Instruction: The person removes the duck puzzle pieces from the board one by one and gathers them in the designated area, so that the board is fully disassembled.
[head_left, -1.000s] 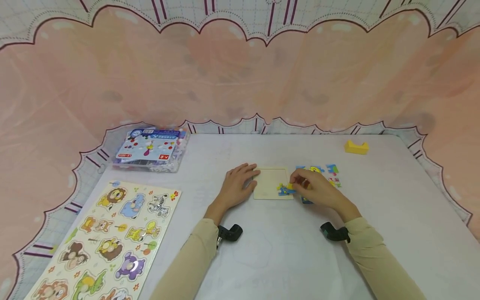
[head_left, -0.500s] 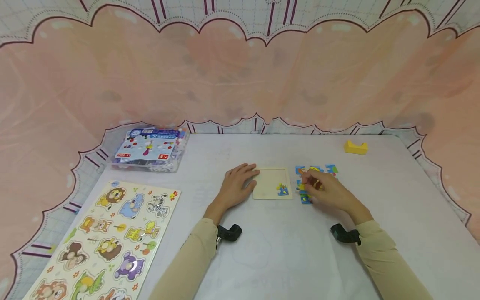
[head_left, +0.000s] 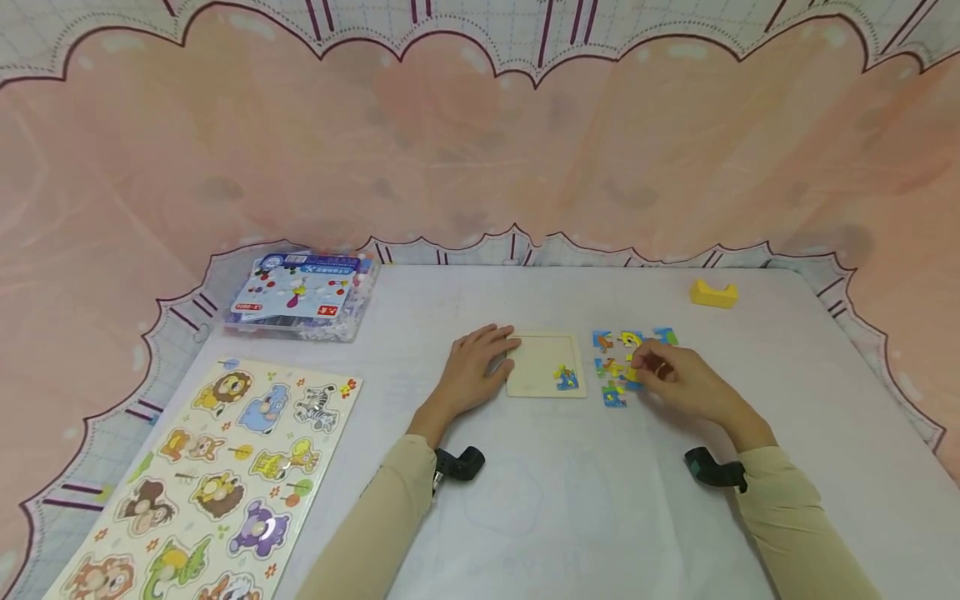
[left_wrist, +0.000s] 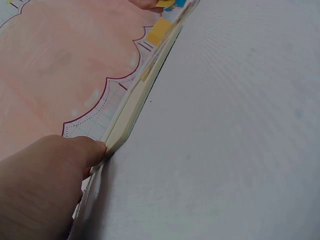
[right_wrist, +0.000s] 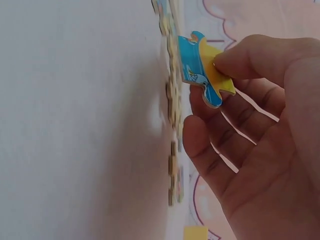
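Observation:
My right hand pinches a blue and yellow jigsaw piece between thumb and fingers, just over the loose pieces. Beneath and around it, several printed jigsaw pieces lie in rough rows on the table, some hidden behind the hand. Left of them is a square pale wooden puzzle tray. One blue and yellow piece sits in its lower right corner. My left hand rests at the tray's left edge, fingers extended; in the left wrist view its thumb touches the rim.
A clear plastic box with a printed label stands at the back left. An animal puzzle board lies on the near left of the white table. Toward the back right stands a yellow notched block.
My right hand has left the tray's right side and moved right over the loose pieces, picking up a jigsaw piece. The tray's corner piece is now uncovered. My left hand stays put.

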